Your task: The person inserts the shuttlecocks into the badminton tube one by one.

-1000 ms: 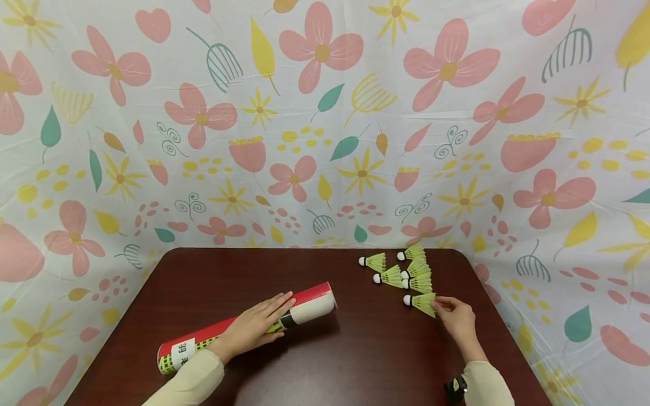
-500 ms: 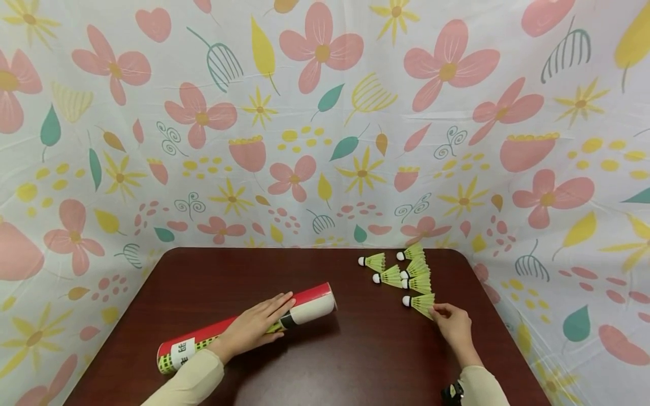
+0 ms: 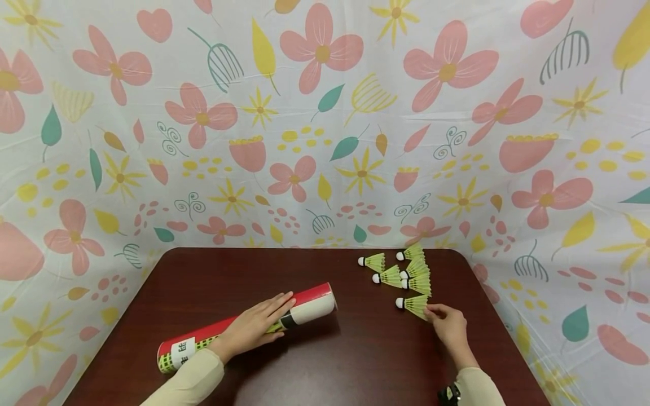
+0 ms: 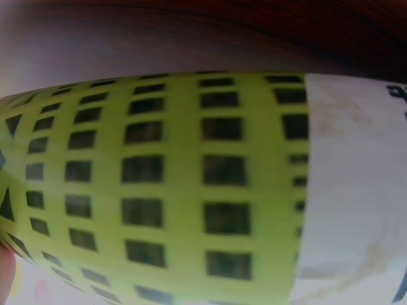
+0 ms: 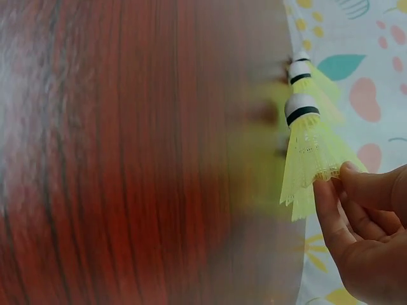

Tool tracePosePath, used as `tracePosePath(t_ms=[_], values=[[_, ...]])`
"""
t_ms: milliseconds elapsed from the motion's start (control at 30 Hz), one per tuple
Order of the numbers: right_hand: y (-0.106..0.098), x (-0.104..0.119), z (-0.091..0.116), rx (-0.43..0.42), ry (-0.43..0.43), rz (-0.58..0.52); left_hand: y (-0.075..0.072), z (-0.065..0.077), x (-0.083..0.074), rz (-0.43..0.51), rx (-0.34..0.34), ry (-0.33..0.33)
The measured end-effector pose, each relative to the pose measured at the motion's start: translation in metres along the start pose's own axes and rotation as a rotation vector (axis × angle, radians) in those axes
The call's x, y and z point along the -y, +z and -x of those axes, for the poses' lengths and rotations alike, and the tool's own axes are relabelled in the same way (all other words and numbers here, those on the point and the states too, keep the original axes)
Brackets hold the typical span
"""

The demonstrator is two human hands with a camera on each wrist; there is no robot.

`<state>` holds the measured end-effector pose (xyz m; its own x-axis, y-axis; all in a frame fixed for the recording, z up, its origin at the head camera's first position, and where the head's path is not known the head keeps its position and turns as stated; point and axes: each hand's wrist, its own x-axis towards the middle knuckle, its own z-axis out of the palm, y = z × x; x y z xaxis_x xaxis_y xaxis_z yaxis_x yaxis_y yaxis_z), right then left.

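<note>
right hand [image 3: 449,328]: pinches the wide yellow end of one shuttlecock [image 3: 412,305], whose white tip points left toward the tube [image 3: 312,304].
left hand [image 3: 253,328]: grips the tube, fingers over its top; hand and sleeve [image 3: 190,379] hide some of it.
tube: red, white and green, slanted, on the left part of the table [image 3: 355,361].
other shuttlecocks [image 3: 388,277]: five lie close together near the far edge, just behind the held one.
flower cloth [image 3: 325,118]: hangs behind the table like a wall.
</note>
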<state>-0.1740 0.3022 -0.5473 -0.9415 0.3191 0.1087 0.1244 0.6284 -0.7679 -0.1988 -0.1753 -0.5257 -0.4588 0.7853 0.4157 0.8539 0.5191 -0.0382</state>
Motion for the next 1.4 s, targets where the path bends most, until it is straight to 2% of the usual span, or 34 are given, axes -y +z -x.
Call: tracePosePath(t_ms=[433, 800, 1167, 1400], values=[[0.009, 0.020, -0.002, -0.003, -0.046, -0.053, 0.001, 0.000, 0.002, -0.010, 0.002, -0.007], [0.016, 0.042, -0.003, 0.013, -0.097, -0.112, -0.002, -0.003, 0.003, -0.025, -0.007, 0.013], [0.030, 0.064, -0.006, 0.018, -0.139, -0.155, -0.003, -0.004, 0.003, -0.020, 0.020, 0.005], [0.038, 0.076, -0.005, 0.053, -0.197, -0.210, -0.002, -0.005, 0.004, -0.036, 0.013, 0.007]])
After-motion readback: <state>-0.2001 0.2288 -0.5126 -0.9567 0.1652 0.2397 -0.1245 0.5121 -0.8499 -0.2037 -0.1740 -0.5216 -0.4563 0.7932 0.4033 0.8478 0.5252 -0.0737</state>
